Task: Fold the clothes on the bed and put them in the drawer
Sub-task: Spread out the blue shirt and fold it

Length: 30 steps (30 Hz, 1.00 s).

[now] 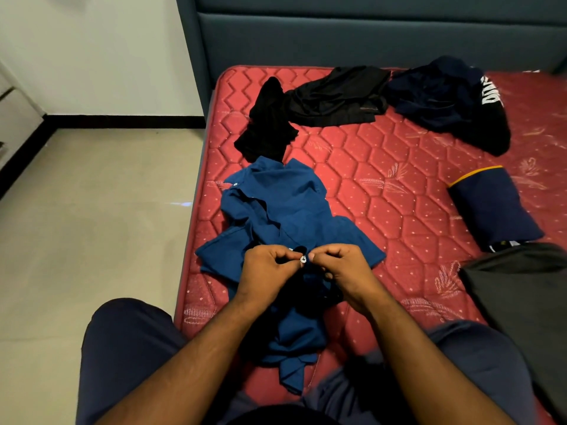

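Left hand (270, 271) and right hand (343, 268) together, pinching a small button (303, 259) on the crumpled blue shirt (276, 210); shirt's bottom hidden under arms.

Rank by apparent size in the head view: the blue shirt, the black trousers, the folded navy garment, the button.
1. blue shirt, though it lies nearest the camera
2. black trousers
3. folded navy garment, close to the trousers, so unsure
4. button, pinched between both hands

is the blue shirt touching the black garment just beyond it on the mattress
Touching. The head view shows the blue shirt's far collar edge overlapping the near end of the black garment, with no red mattress visible between them.
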{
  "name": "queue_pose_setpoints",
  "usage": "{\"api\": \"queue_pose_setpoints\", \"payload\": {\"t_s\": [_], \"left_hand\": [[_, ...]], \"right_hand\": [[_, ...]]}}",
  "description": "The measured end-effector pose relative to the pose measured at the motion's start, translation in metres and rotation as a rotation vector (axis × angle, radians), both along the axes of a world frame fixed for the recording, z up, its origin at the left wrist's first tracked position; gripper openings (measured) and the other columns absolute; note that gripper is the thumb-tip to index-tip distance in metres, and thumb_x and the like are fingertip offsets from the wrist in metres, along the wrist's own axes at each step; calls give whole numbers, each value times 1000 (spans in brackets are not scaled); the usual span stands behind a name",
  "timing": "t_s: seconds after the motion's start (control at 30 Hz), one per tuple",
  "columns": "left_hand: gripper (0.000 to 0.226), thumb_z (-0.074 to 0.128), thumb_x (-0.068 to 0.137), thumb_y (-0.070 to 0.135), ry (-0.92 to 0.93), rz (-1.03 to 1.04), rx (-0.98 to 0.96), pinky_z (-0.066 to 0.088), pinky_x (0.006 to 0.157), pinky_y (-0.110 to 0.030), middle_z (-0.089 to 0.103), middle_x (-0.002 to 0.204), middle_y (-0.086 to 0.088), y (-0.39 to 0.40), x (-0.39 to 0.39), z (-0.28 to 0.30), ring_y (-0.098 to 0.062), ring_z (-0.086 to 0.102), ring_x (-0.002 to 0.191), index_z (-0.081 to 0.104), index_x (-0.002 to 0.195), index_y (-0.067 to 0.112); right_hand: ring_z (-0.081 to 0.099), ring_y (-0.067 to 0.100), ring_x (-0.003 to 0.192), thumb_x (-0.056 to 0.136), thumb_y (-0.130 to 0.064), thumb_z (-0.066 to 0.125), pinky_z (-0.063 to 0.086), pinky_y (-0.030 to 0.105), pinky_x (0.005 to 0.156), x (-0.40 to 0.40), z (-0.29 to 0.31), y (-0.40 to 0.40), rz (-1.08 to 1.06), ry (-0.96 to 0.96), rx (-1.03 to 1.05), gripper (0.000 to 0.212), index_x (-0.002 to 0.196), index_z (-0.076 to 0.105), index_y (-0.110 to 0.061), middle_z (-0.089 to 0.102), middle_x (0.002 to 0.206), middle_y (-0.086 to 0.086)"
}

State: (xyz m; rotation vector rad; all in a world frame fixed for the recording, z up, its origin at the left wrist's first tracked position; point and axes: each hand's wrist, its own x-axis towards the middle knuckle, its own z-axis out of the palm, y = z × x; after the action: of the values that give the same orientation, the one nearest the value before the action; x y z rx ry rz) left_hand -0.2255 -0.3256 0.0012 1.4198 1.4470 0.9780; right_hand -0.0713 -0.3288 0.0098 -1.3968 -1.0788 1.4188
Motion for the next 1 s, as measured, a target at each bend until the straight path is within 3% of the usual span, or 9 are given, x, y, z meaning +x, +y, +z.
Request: {"api": "queue_pose_setpoints", "payload": {"t_s": [0.2, 0.33, 0.47, 0.5, 0.6, 0.67, 0.83, 1.0], "left_hand": [[4, 77, 77, 12, 130, -82, 79, 48, 65, -12, 74, 75, 7, 3, -3, 2, 1, 67, 68, 79, 81, 13], [14, 76, 73, 8, 188, -79, 165, 50, 71, -20, 70, 77, 7, 0, -1, -3, -6, 64, 73, 70, 84, 14], [22, 72, 64, 20, 316, 1, 237, 44, 81, -27, 57, 89, 5, 1, 2, -15, -14, 54, 85, 62, 83, 21], [17, 74, 67, 22, 278, 32, 181, 44, 82, -26, 59, 88, 4, 0, 1, -14, -14, 56, 85, 65, 81, 22], [6, 74, 81, 23, -62, 81, -97, 52, 77, -34, 70, 80, -1, -4, 6, -9, -20, 66, 78, 72, 81, 18], [6, 72, 84, 22, -79, 119, -81, 52, 75, -33, 72, 78, 1, -6, 10, -10, -15, 67, 76, 74, 82, 17], [8, 64, 89, 14, 60, 181, -6, 43, 71, -11, 67, 78, 12, -3, 16, -14, 0, 60, 73, 71, 84, 15], [13, 52, 94, 6, 136, 191, -27, 33, 65, -25, 57, 78, 0, 0, 19, -20, -16, 50, 73, 56, 83, 11]], "right_hand": [[47, 7, 43, 80, 4, 69, 34, 17, 41, -2, 0, 5, 16, 7, -86, 13, 69, 67, -4, 57, 54, 2], [41, 10, 45, 79, -2, 71, 29, 22, 44, 1, -7, 8, 58, -45, -116, 15, 68, 68, -11, 54, 55, 3], [42, 6, 44, 84, -3, 67, 33, 20, 43, 0, -15, 8, 30, -116, -34, 16, 71, 64, -11, 53, 55, -2], [42, 5, 45, 86, -5, 66, 33, 21, 44, -1, -17, 8, 15, -158, -10, 17, 71, 62, -13, 53, 55, -4], [41, 1, 49, 88, -13, 64, 35, 19, 49, -4, -25, 8, 4, -348, 57, 19, 71, 60, -20, 52, 56, -11], [40, -1, 50, 88, -13, 63, 34, 17, 51, -8, -27, 7, 7, -396, 87, 16, 73, 60, -17, 52, 59, -10], [43, 8, 56, 90, -12, 62, 36, 22, 52, -16, -24, 5, 25, -318, 87, 11, 80, 61, -7, 53, 65, -1], [37, 10, 46, 95, -9, 54, 29, 24, 43, -20, -21, 4, 29, -41, -66, 21, 75, 54, -16, 45, 55, 0]]}}
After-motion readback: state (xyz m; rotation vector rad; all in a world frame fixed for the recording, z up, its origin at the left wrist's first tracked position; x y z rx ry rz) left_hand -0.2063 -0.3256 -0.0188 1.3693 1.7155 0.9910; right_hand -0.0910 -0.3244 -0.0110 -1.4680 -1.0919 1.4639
